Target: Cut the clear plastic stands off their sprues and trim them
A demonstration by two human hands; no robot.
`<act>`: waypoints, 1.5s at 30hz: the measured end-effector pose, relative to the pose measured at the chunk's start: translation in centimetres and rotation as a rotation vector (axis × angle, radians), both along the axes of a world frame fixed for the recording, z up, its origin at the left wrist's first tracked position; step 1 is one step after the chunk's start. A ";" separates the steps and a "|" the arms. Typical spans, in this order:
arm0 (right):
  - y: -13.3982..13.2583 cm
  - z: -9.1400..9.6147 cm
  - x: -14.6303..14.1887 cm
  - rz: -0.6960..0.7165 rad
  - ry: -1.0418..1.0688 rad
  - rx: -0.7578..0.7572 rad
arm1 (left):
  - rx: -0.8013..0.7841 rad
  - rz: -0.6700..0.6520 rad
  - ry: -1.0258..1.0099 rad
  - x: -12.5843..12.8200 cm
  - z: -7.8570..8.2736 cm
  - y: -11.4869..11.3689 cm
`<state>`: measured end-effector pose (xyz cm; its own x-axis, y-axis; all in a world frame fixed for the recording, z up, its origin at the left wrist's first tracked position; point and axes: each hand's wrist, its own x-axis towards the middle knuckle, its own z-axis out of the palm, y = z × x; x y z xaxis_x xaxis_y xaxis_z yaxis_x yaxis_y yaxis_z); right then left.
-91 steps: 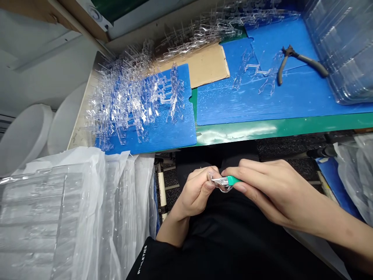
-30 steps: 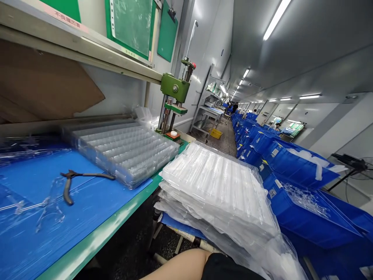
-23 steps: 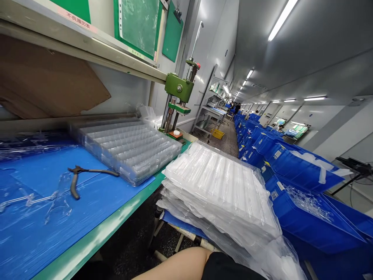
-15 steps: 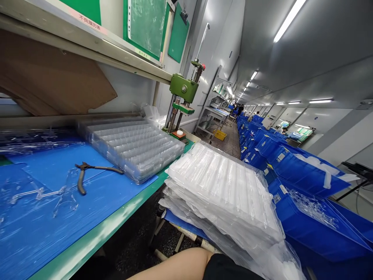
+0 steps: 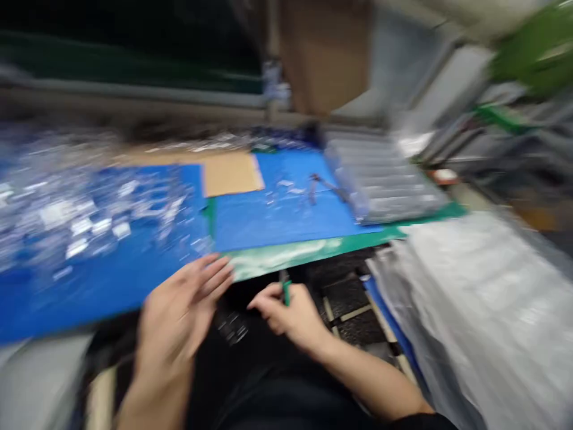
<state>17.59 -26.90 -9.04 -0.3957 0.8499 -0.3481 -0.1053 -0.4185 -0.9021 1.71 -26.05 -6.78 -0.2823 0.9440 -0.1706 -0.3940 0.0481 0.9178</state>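
**Q:** Where does the green-handled tool (image 5: 286, 291) lie?

**A:** In the right hand (image 5: 289, 315), whose fingers are closed round it. Its handle stands roughly upright over the lap, just below the bench edge (image 5: 313, 251).

**Q:** And the left hand (image 5: 179, 316)?

**A:** Its fingers are spread and it appears to hold nothing. A blurred clear piece (image 5: 230, 326) lies between the hands, nearer the left. The pliers (image 5: 324, 186) and the clear tray (image 5: 385, 185) lie well apart from the hands, up on the blue mat (image 5: 277, 221). Nothing else stands between the hands.
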 end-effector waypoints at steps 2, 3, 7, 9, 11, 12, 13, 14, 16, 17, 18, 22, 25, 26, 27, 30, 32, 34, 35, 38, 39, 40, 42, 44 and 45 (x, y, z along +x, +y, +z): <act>-0.2 -1.0 -0.2 0.021 -0.010 0.014 | -0.040 0.165 -0.041 -2.6 -0.5 -0.3; -0.2 -1.3 -0.3 0.041 -0.004 0.031 | -0.041 0.153 -0.084 -3.3 -0.8 -0.3; -0.4 -1.1 -0.6 0.042 0.002 0.077 | 0.007 0.109 -0.193 -3.2 -1.0 0.3; -0.6 -0.8 -0.7 0.031 -0.005 0.068 | 0.029 0.097 -0.234 -2.7 -0.7 0.3; -0.6 -0.7 -0.8 0.036 -0.008 0.052 | 0.043 0.091 -0.249 -2.6 -0.5 0.1; -0.5 -0.7 -0.8 0.040 -0.010 0.045 | 0.045 0.089 -0.248 -2.7 -0.5 0.1; -0.4 -0.8 -0.8 0.046 -0.015 0.038 | 0.045 0.086 -0.244 -2.8 -0.6 0.0; -0.4 -0.8 -0.9 0.051 -0.021 0.032 | 0.045 0.086 -0.239 -2.9 -0.6 0.0; -0.3 -1.0 -0.9 0.066 -0.030 0.019 | 0.046 0.091 -0.232 -3.1 -0.7 0.1; -0.3 -1.0 -0.9 0.073 -0.030 0.014 | 0.046 0.093 -0.227 -3.1 -0.8 0.2; -0.4 -1.0 -0.9 0.075 -0.028 0.013 | 0.044 0.096 -0.220 -3.2 -0.8 0.2; -0.6 -1.0 -0.8 0.072 -0.003 0.009 | 0.042 0.098 -0.194 -3.1 -1.0 0.3; -0.7 -0.9 -0.8 0.087 0.017 -0.002 | 0.052 0.100 -0.162 -3.2 -1.3 0.2; -0.7 -0.8 -0.8 0.095 0.021 -0.004 | 0.054 0.102 -0.149 -3.2 -1.3 0.2; -0.8 -0.9 -0.8 0.101 0.024 -0.007 | 0.055 0.103 -0.135 -3.2 -1.4 0.1; -0.9 -1.1 -0.6 0.120 0.030 -0.015 | 0.055 0.098 -0.097 -3.1 -1.4 -0.2; -1.0 -1.4 -0.5 0.130 0.027 -0.019 | 0.046 0.092 -0.075 -3.1 -1.5 -0.5; -1.0 -1.7 -0.3 0.132 0.015 -0.019 | 0.044 0.086 -0.070 -3.1 -1.7 -0.7; -1.0 -1.7 -0.2 0.129 0.008 -0.017 | 0.048 0.084 -0.076 -3.2 -1.8 -0.9; -0.6 -1.5 0.3 0.112 -0.020 0.024 | 0.075 0.106 -0.123 -3.3 -2.5 -1.3; -0.4 -1.3 0.4 0.101 -0.035 0.047 | 0.090 0.134 -0.147 -3.2 -2.7 -1.5; -0.3 -1.1 0.5 0.087 -0.047 0.067 | 0.107 0.176 -0.170 -3.2 -2.8 -1.7; -0.1 -0.8 0.4 0.058 -0.049 0.087 | 0.149 0.285 -0.200 -3.0 -3.0 -2.1; -0.3 -0.7 0.0 0.059 -0.028 0.064 | 0.180 0.390 -0.201 -2.6 -2.9 -2.6; -0.5 -0.7 -0.4 0.063 -0.007 0.042 | 0.191 0.429 -0.193 -2.4 -2.8 -2.9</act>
